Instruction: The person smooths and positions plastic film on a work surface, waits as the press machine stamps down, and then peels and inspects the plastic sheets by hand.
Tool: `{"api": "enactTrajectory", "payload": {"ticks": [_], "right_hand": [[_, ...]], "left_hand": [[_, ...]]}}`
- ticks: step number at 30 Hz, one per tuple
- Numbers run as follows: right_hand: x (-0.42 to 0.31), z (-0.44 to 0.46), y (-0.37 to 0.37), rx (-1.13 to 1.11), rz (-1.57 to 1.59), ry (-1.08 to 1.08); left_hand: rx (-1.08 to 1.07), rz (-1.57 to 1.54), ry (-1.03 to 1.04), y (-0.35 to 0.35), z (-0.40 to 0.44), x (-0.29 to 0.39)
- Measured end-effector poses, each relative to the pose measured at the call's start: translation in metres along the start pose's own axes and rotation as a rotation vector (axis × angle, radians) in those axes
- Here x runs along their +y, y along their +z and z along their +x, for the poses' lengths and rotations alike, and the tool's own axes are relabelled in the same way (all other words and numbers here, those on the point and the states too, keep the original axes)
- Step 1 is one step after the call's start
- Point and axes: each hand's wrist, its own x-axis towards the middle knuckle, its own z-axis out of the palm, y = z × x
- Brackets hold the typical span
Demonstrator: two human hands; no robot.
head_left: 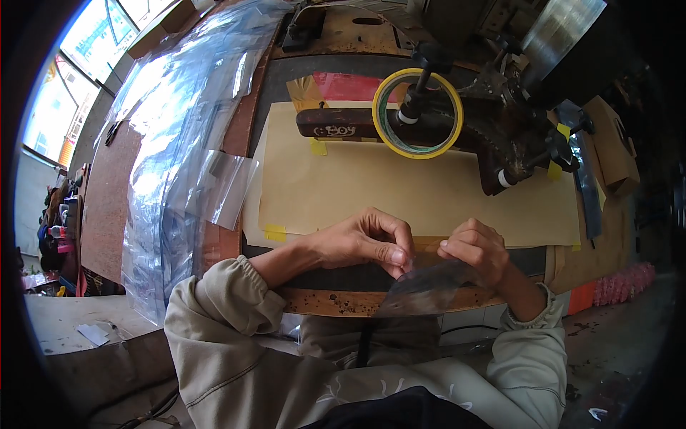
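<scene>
A thin, clear plastic sheet [423, 292] hangs between my hands over the table's front edge. My left hand [364, 242] pinches its left corner between thumb and fingers. My right hand [477, 250] is closed on the sheet's upper right side, with the fingers curled in. Both hands are just above the near edge of a tan paper sheet [357, 186], which is fixed down with bits of yellow tape [275, 232]. Whether the plastic has one layer or two, I cannot tell.
A dark clamp arm [336, 123] crosses the paper, with a yellow tape roll [457, 121] around its knob. Many clear plastic sheets [171, 143] are heaped at left. A metal cylinder [564, 39] and a cardboard box [613, 146] stand at right. Pink bubble wrap [623, 284] lies lower right.
</scene>
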Motion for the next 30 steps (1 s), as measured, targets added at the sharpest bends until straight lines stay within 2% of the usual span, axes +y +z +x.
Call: {"api": "enactTrajectory", "payload": {"ticks": [8, 30], "right_hand": [[-0.0002, 0.0001, 0.0003, 0.001, -0.008, -0.005], [0.0002, 0.0013, 0.0023, 0.005, -0.013, -0.025]], "left_hand": [[-0.105, -0.035, 0.058, -0.0075, 0.0014, -0.0074], [-0.096, -0.046, 0.027, -0.006, 0.0002, -0.0045]]}}
